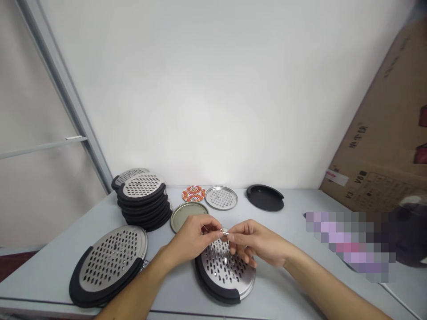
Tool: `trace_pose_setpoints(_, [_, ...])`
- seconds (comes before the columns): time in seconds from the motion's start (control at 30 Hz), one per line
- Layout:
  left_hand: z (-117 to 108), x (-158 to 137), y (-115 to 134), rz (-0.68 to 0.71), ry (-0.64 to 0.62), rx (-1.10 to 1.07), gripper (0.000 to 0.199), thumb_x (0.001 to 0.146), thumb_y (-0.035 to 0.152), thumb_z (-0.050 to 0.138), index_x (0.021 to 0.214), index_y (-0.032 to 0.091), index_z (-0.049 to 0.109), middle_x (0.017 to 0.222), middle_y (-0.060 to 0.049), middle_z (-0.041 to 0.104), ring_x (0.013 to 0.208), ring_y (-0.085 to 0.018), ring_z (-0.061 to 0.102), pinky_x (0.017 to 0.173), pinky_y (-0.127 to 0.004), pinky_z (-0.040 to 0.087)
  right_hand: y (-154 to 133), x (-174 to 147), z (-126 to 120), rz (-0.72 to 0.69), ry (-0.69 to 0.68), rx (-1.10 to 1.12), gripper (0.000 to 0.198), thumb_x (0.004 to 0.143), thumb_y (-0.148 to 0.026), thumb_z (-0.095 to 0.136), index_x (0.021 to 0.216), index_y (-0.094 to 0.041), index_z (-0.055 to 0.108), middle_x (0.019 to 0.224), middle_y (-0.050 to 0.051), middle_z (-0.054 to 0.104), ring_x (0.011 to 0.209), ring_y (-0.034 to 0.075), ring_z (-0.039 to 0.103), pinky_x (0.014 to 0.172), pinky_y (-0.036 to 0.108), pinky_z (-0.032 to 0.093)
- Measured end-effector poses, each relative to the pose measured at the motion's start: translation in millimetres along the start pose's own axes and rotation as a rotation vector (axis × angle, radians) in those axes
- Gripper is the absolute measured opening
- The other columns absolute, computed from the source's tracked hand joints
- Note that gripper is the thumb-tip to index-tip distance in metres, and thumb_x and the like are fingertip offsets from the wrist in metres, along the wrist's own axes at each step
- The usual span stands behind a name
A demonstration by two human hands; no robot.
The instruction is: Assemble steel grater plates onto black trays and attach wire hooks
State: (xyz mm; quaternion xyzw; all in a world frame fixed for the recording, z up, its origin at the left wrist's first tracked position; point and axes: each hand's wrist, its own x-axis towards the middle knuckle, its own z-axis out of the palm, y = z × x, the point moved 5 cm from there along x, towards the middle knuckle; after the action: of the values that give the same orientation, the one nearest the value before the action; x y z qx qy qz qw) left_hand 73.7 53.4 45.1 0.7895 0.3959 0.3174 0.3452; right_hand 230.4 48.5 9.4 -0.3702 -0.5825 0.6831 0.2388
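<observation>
A small, thin, silvery metal piece (225, 233) spans the fingertips of both hands; its exact kind is too small to make out. My left hand (195, 238) pinches one end, and my right hand (255, 242) pinches the other. Directly beneath them lies a round metal grater disc (223, 266) with rows of slots and a black rim along its near left side; the fingers hide its upper part. Behind my left hand is a shallow round greenish metal lid (182, 213). To the left, a larger-looking slotted grater disc (111, 258) rests in a black rim, partly behind my left forearm.
Several black-rimmed grater discs stand in a stack (143, 204) at the back left. By the wall lie an orange patterned disc (193, 194), a round metal grater plate (221, 198) and a black round tray (265, 198). A cardboard box (376, 146) and a pixelated object (348, 246) occupy the right.
</observation>
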Motion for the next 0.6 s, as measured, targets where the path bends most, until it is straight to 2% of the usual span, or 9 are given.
trace_pose_setpoints(0.17, [-0.6, -1.2, 1.3, 0.069, 0.008, 0.06, 0.01, 0.083, 0.025, 0.061, 0.083, 0.02, 0.07, 0.081, -0.001, 0.068, 0.076, -0.014, 0.058, 0.066, -0.022, 0.04, -1.7, 0.6, -2.0, -0.046, 0.064, -0.013, 0.031, 0.076, -0.043, 0.068, 0.08, -0.012, 0.068, 0.067, -0.001, 0.062, 0.041, 0.004, 0.045, 0.036, 0.017, 0.035])
trace_pose_setpoints(0.3, [1.2, -1.3, 0.6, 0.096, 0.001, 0.086, 0.01, 0.084, 0.025, 0.062, 0.084, 0.02, 0.07, 0.079, -0.001, 0.067, 0.074, -0.013, 0.058, 0.067, -0.022, 0.041, -0.1, 2.0, -4.5, -0.061, 0.081, -0.047, 0.026, 0.077, -0.037, 0.067, 0.087, -0.013, 0.07, 0.069, -0.002, 0.062, 0.043, 0.004, 0.046, 0.037, 0.017, 0.034])
trace_pose_setpoints(0.6, [1.3, -4.0, 9.9, 0.165, -0.013, 0.096, 0.008, 0.085, 0.021, 0.062, 0.084, 0.019, 0.07, 0.079, -0.001, 0.066, 0.075, -0.012, 0.058, 0.069, -0.022, 0.043, 2.1, 1.2, -4.3, -0.021, 0.048, 0.066, 0.027, 0.072, -0.032, 0.072, 0.09, -0.011, 0.071, 0.073, 0.002, 0.065, 0.045, 0.005, 0.05, 0.037, 0.017, 0.035])
